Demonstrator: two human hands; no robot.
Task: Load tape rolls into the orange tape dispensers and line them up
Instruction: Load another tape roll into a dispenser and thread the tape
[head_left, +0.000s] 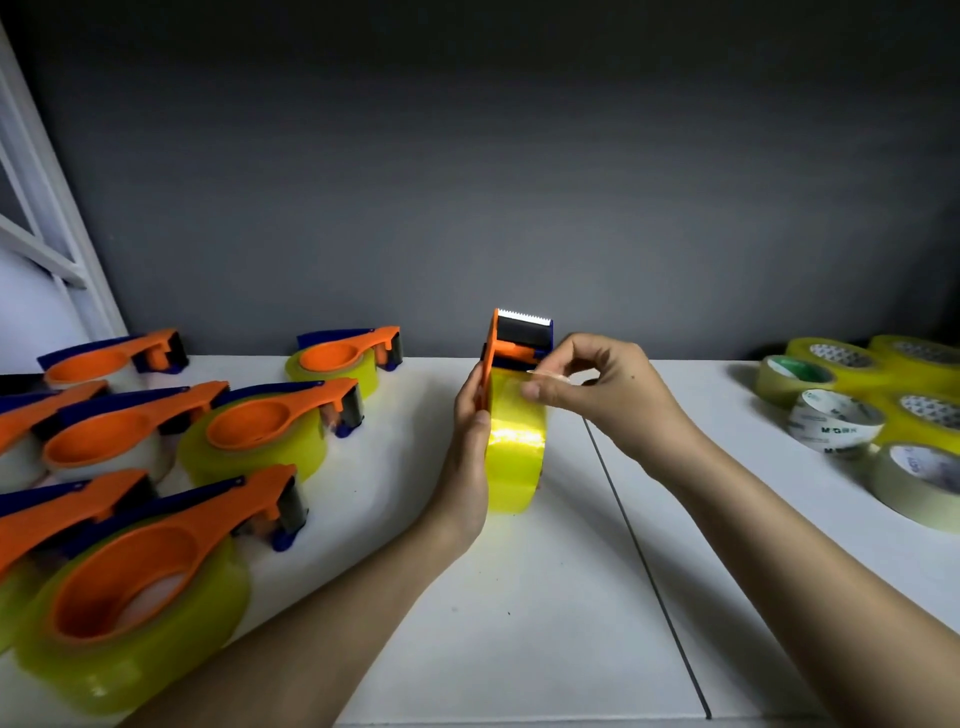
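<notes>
Centre desk: left hand grips the upright dispenser and its roll; right hand pinches the tape end. Best drawn toward twelve o'clock, flat over the cutter.

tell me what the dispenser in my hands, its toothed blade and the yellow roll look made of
Dispenser: moulded plastic by its look, uniform matte orange. Toothed blade: probably metal, pale and serrated, though too small to be sure. Yellow roll: clear glossy plastic film, judging by its bright glare.
</notes>
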